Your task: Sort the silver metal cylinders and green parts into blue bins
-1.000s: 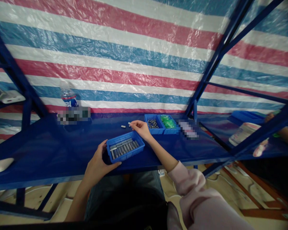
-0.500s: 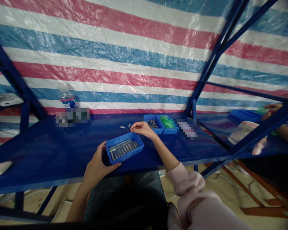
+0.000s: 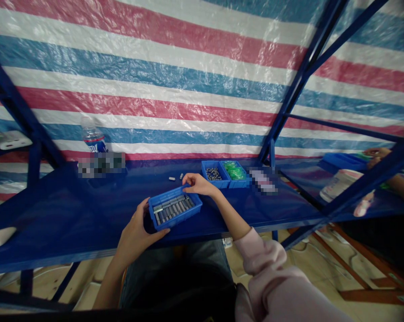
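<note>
A small blue plastic bin (image 3: pixel 176 220) sits tilted on the blue table, holding rows of short grey metal pieces (image 3: pixel 175 207). My left hand (image 3: pixel 134 232) grips its left end, the thumb along the near side and the fingers round the far corner. At the bin's far right rim, my right hand (image 3: pixel 198 184) is closed, thumb and fingertips together at the rim. Whether a piece is between those fingertips cannot be made out. Two loose metal pieces lie just beyond the bin, one lying flat (image 3: pixel 172 179) and another (image 3: pixel 181 176) beside my right fingertips.
Behind my right hand stand a blue bin of small metal parts (image 3: pixel 215 184) and another of green pieces (image 3: pixel 238 184). A bottle (image 3: pixel 96 141) stands back left, a white object (image 3: pixel 0 237) at far left. Blue frame posts (image 3: pixel 289 96) rise right; another person's hand (image 3: pixel 379 156) is beyond.
My right hand has moved slightly down, from just above the far rim to the rim itself. The left hand and the bin have stayed in place.
</note>
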A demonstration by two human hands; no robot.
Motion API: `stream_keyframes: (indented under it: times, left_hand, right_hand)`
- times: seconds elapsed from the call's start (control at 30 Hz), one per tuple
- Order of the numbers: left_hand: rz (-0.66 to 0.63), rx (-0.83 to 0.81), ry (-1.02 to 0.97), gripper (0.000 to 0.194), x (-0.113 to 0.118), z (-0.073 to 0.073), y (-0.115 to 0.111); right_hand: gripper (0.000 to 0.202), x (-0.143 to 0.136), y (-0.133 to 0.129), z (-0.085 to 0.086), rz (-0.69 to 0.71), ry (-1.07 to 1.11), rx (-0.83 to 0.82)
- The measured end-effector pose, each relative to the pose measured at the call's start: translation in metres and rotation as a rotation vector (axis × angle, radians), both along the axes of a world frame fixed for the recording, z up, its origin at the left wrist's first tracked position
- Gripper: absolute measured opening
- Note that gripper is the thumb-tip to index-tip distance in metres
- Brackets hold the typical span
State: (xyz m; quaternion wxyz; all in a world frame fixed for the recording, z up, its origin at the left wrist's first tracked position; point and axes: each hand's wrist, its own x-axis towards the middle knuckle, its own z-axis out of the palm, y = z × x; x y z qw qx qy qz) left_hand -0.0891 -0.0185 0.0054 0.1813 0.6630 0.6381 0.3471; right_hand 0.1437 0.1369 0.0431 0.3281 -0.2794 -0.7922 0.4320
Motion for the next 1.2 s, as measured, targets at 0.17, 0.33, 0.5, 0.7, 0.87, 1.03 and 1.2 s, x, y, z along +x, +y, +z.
stream_keyframes:
  times: [0.17,0.33,0.5,0.7,0.87,1.03,1.2]
  left_hand:
    - [-0.003,-0.002,0.005,0.099,-0.002,-0.003,0.000]
    - [-0.002,0.009,0.010,0.098,-0.002,-0.002,0.000]
    - [0.011,0.003,0.017,0.099,-0.001,-0.001,-0.001]
    - [-0.002,0.009,0.029,0.099,-0.001,-0.002,0.000]
    - [0.006,0.008,0.027,0.099,-0.001,-0.001,0.000]
    - [-0.005,0.029,0.011,0.099,-0.002,-0.004,0.001]
    - [-0.056,0.031,-0.032,0.096,-0.007,-0.005,0.004]
  right_hand:
    - [0.034,0.001,-0.004,0.007,0.048,-0.113,-0.028]
    - [0.057,0.005,-0.002,0.010,0.205,-0.232,-0.193]
    - [0.048,0.004,0.000,0.005,0.189,-0.188,-0.157]
    - [0.027,0.000,0.000,0.004,0.094,-0.135,-0.106]
    - [0.027,-0.001,0.000,0.005,0.099,-0.107,-0.142]
    - [0.025,-0.003,-0.001,0.005,0.102,-0.058,-0.173]
    - [0.025,-0.008,0.001,0.005,-0.040,-0.002,-0.081]
